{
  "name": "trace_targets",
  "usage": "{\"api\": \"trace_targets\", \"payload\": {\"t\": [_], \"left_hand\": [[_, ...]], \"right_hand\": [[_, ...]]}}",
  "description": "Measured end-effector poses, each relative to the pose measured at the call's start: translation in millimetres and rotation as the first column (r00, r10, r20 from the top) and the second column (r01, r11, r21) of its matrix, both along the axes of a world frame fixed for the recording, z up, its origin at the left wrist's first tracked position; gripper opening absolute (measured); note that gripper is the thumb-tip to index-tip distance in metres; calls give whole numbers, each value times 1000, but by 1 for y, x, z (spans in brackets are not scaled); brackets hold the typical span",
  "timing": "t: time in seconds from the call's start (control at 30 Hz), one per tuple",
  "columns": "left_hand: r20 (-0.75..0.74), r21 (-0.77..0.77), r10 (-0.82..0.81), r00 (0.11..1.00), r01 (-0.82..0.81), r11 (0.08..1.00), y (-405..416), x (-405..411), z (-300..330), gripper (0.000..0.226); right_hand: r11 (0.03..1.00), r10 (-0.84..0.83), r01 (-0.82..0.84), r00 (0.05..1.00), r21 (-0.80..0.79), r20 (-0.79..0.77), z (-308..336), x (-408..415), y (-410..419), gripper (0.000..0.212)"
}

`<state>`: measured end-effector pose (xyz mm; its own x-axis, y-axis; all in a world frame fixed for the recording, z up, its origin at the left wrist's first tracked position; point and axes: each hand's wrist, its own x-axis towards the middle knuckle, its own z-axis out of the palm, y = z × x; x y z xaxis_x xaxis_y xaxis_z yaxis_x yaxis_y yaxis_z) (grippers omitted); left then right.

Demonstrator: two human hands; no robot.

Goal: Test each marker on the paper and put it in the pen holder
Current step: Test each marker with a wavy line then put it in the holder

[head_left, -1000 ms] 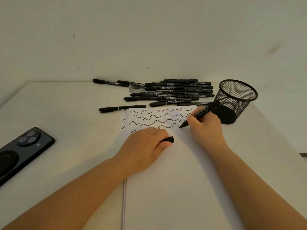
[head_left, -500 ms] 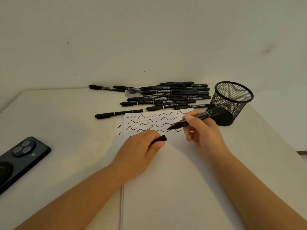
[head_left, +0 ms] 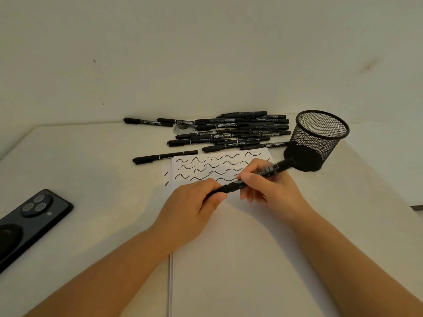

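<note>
Marker (head_left: 263,175) — pile (head_left: 231,131) labels read "TWIN MARKER" — gripped by both hands (head_left: 194,202).

The left hand (head_left: 194,202) hid the marker's (head_left: 256,177) tip. At nine o'clock, the phone (head_left: 29,225) ran off frame.

The paper (head_left: 229,259) lies on the table (head_left: 91,179). Behind the paper lies the pile of markers (head_left: 231,131), to its right-rear stands the pen holder (head_left: 318,140), and well to its left lies the phone (head_left: 29,223).
</note>
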<state>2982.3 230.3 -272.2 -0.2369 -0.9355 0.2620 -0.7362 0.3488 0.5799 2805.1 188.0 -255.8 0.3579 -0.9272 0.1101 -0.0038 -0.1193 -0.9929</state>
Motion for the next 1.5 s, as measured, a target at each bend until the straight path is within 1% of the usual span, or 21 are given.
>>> {"api": "trace_targets", "payload": {"t": [0.07, 0.17, 0.27, 0.33, 0.4, 0.47, 0.57, 0.67, 0.8, 0.87, 0.93, 1.03, 1.1, 1.17, 1.23, 1.27, 1.3, 1.33, 1.37, 1.43, 1.5], "left_hand": [[10, -35, -3, 1000, 3, 999, 2, 1, 3, 15], [44, -93, 2, 999, 2, 996, 6, -3, 7, 31], [77, -135, 34, 996, -23, 991, 10, -8, 12, 30], [85, -144, 32, 996, -20, 989, 12, -10, 13, 30], [64, -115, 9, 998, -2, 993, 14, -12, 13, 31], [19, -54, -13, 1000, 14, 998, 16, -12, 13, 31], [-68, 18, -57, 996, 58, 998, 17, -11, 14, 22], [-144, 73, -105, 984, 116, 991, 17, -9, 14, 23], [-334, 214, -130, 934, 210, 954, 16, -7, 14, 26], [-379, 253, -125, 917, 232, 939, 16, -6, 13, 26], [-389, 254, -97, 916, 208, 945, 15, -7, 11, 25], [-386, 214, -46, 921, 137, 967, 11, -7, 10, 21], [-401, 181, 2, 916, 78, 980, 8, -3, 9, 23], [-410, 140, 70, 910, -13, 990, 5, 3, 8, 27], [-444, 107, 143, 884, -106, 989, 2, 11, 9, 25], [-466, 104, 182, 866, -151, 983, 0, 14, 9, 23], [-482, 106, 220, 848, -193, 975, -3, 17, 9, 23], [-487, 106, 250, 837, -228, 968, -4, 19, 10, 23], [-477, 101, 270, 837, -253, 962, -6, 20, 11, 22], [-414, 56, 275, 868, -277, 959, -9, 20, 15, 19], [-318, -20, 252, 914, -272, 962, -12, 17, 21, 19]], "right_hand": [[1000, 6, -6, 999, 16, 40, -2, 2, 2, 21], [997, -52, 44, 991, 65, 121, -5, 7, 4, 28], [992, -114, 104, 979, 70, 166, -8, 11, 5, 32], [988, -142, 126, 968, 90, 205, -10, 13, 7, 32], [987, -154, 137, 959, 84, 239, -11, 14, 9, 31], [990, -138, 127, 954, 57, 267, -12, 15, 11, 31], [994, -105, 103, 947, 21, 305, -11, 15, 13, 29], [998, -55, 64, 939, -17, 340, -11, 16, 14, 25], [997, -7, 31, 939, -66, 343, -11, 15, 16, 24], [996, 4, 26, 943, -85, 332, -11, 14, 15, 24], [996, -5, 32, 954, -85, 301, -11, 13, 14, 25], [996, -29, 45, 978, -74, 205, -11, 11, 11, 24], [997, -34, 44, 986, -61, 166, -11, 11, 8, 23], [997, -76, 78, 979, 0, 187, -11, 9, 3, 24], [990, -138, 127, 962, 59, 234, -7, 4, -4, 23], [986, -162, 150, 959, 66, 234, -4, 0, -7, 24], [984, -177, 171, 964, 47, 200, -2, -3, -10, 25], [982, -186, 187, 975, -4, 122, 0, -7, -12, 27], [978, -191, 191, 982, -81, 9, 1, -9, -13, 27], [965, -183, 128, 955, -229, -236, 6, -10, -12, 24], [947, -164, 24, 894, -321, -417, 13, -8, -11, 21]]}}
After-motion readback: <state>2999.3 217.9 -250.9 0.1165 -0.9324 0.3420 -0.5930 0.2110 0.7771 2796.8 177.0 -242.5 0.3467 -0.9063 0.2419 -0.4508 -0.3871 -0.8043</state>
